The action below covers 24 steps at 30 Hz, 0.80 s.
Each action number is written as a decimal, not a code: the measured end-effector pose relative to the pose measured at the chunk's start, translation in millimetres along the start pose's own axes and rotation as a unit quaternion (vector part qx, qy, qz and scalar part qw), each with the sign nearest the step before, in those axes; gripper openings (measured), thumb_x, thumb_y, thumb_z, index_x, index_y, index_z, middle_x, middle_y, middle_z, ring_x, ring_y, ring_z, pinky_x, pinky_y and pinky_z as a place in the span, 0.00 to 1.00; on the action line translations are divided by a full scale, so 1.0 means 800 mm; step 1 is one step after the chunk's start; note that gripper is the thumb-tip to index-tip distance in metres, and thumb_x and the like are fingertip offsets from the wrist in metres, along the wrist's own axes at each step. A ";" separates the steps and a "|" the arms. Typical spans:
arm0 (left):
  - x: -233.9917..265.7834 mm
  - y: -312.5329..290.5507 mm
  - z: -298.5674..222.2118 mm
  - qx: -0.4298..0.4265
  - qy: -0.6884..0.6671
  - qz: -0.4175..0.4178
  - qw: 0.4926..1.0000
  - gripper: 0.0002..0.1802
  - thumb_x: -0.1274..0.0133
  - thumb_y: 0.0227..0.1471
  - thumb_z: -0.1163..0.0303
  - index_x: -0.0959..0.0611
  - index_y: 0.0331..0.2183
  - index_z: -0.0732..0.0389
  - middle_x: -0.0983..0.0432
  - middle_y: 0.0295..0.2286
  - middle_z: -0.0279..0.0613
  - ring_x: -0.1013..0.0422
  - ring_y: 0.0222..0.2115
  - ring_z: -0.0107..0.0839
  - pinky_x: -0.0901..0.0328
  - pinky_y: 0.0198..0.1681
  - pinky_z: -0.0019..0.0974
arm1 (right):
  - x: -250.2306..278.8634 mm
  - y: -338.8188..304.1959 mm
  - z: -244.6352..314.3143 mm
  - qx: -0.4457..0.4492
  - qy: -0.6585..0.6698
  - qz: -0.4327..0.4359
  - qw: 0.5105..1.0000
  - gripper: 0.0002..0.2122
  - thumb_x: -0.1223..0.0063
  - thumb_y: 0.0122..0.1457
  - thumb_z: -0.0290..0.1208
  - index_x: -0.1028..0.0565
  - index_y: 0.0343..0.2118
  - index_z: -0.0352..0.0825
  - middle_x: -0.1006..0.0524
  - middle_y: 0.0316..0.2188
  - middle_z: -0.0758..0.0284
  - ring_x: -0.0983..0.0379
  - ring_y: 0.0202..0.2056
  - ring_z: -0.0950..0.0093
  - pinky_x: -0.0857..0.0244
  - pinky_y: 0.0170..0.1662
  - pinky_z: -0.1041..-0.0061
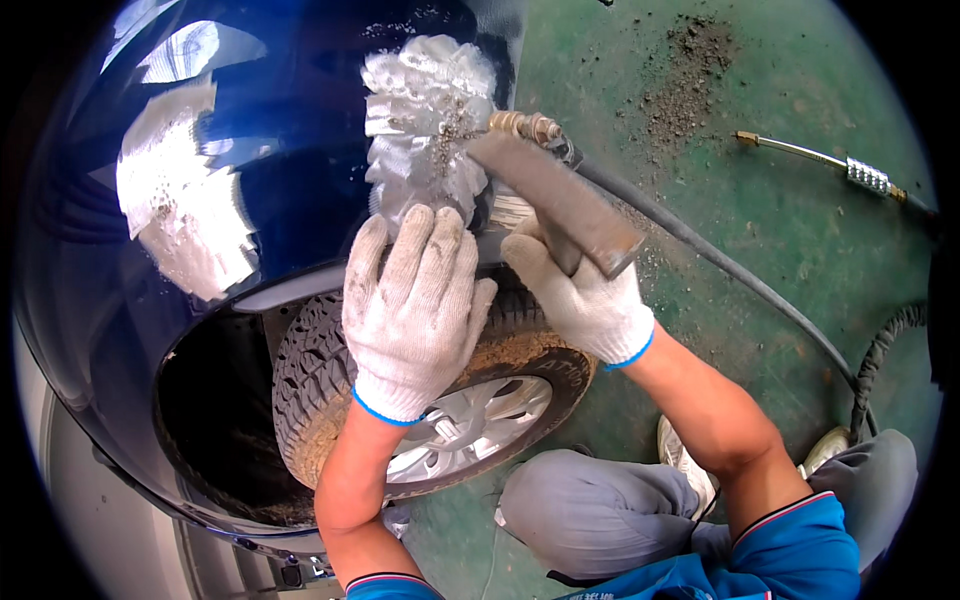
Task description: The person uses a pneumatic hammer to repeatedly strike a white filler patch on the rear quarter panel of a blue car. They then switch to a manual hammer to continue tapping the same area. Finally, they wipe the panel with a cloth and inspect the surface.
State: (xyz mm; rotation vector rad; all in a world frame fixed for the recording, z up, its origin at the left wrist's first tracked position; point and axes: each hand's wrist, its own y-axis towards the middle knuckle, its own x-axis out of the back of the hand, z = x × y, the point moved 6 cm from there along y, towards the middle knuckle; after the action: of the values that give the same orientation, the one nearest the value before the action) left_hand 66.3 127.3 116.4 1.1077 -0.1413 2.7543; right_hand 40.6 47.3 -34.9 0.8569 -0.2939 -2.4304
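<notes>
The fingers [407, 255] of the left hand [405, 325] are straight and lie close together, with only small gaps between them. The thumb sticks out a little on the right side. This hand is flat, with its back up, and it is at the car's curved edge, just over the wheel [470, 430]. The fingertips reach the bottom of a shiny silver patch [415, 110] on the blue car [300, 100].

The right hand [590, 305] has its fingers bent and clamped on a long grey-brown bar [560, 190]. The bar hides some of these fingers. The bar is tilted. One end is near the edge of the car, by the silver patch, and the other end is over the green floor [780, 270]. I cannot tell if the bar touches the car. Both hands wear white gloves with blue trim at the wrist.

Grey bits are stuck on the patch. A second silver patch [190, 200] is nearer the car's left edge. A brass end piece [525, 125] is just beside the first patch, and a grey hose [700, 240] runs from it across the floor. Crumbly dirt [690, 85] lies near the floor's top edge. A thin metal pipe [815, 157] lies near its right edge. The wheel has brown mud on its black tire [330, 370].
</notes>
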 end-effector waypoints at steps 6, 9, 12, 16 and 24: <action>-0.002 -0.003 0.000 0.004 -0.003 -0.007 1.000 0.22 0.32 0.50 0.65 0.12 0.47 0.62 0.19 0.52 0.47 0.27 0.59 0.47 0.39 0.66 0.60 | -0.003 -0.008 0.001 -0.014 -0.018 0.001 1.000 0.13 0.38 0.63 0.33 0.21 0.47 0.33 0.18 0.33 0.50 0.18 0.36 0.50 0.25 0.40 0.58; 0.000 0.000 -0.003 0.002 -0.009 -0.013 1.000 0.21 0.32 0.49 0.65 0.12 0.45 0.63 0.18 0.51 0.49 0.27 0.59 0.48 0.39 0.66 0.60 | -0.008 -0.010 -0.019 -0.015 -0.027 0.026 0.999 0.12 0.38 0.63 0.33 0.21 0.46 0.32 0.17 0.33 0.49 0.18 0.36 0.50 0.25 0.39 0.57; -0.003 -0.001 0.000 -0.002 -0.007 -0.018 1.000 0.20 0.31 0.49 0.65 0.12 0.44 0.63 0.18 0.50 0.50 0.27 0.58 0.48 0.39 0.66 0.60 | -0.012 -0.007 -0.017 0.021 -0.074 0.015 0.997 0.11 0.38 0.63 0.33 0.21 0.43 0.33 0.18 0.28 0.51 0.19 0.32 0.50 0.26 0.35 0.57; -0.005 -0.003 -0.002 0.001 -0.014 -0.022 1.000 0.19 0.32 0.49 0.65 0.12 0.43 0.64 0.18 0.49 0.51 0.26 0.57 0.49 0.39 0.66 0.60 | -0.013 -0.002 -0.014 0.036 -0.083 0.005 0.996 0.10 0.38 0.63 0.34 0.22 0.42 0.34 0.19 0.26 0.52 0.19 0.30 0.50 0.26 0.34 0.55; -0.004 -0.003 -0.004 -0.001 -0.011 -0.026 1.000 0.21 0.32 0.47 0.65 0.12 0.43 0.63 0.18 0.50 0.50 0.26 0.57 0.47 0.39 0.66 0.60 | -0.013 0.003 -0.019 0.038 -0.080 0.012 0.996 0.11 0.37 0.62 0.34 0.21 0.41 0.33 0.19 0.30 0.51 0.19 0.35 0.50 0.26 0.38 0.56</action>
State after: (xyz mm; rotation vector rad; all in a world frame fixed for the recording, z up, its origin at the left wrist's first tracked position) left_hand 66.9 130.0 112.3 1.1251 -0.1158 2.6971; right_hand 57.6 50.8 -40.8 0.6868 -0.4575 -2.4827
